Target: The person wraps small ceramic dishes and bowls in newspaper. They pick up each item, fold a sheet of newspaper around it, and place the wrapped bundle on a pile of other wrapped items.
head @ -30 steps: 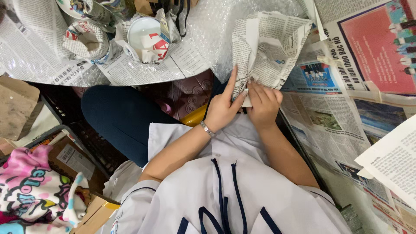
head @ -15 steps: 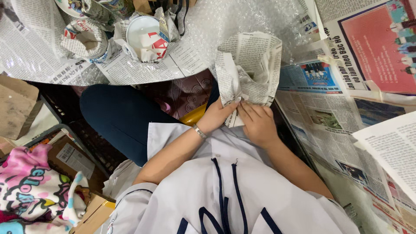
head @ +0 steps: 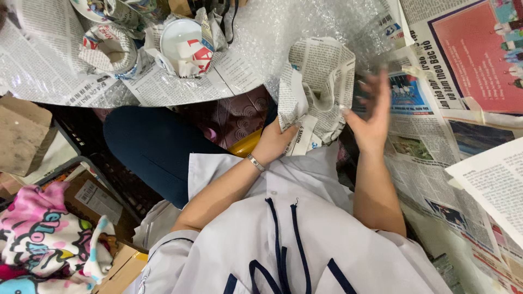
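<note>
My left hand (head: 273, 142), with a metal bracelet on its wrist, grips the lower edge of a crumpled newspaper bundle (head: 316, 81) held over my lap. What the paper wraps is hidden. My right hand (head: 371, 117) hovers just right of the bundle, blurred, with its fingers spread and nothing in it. Its fingertips are close to the paper's right side.
Bubble wrap (head: 305, 22) lies ahead over spread newspaper sheets (head: 468, 65). A white bowl half wrapped in newspaper (head: 182, 41) and another wrapped piece (head: 106, 49) stand at the far left. Cardboard boxes (head: 81, 196) and a pink printed cloth (head: 43, 245) lie at my left.
Both hands were folding the newspaper bundle. My right hand has now let go and swung out to the right, fingers open. My left hand keeps hold of the bundle.
</note>
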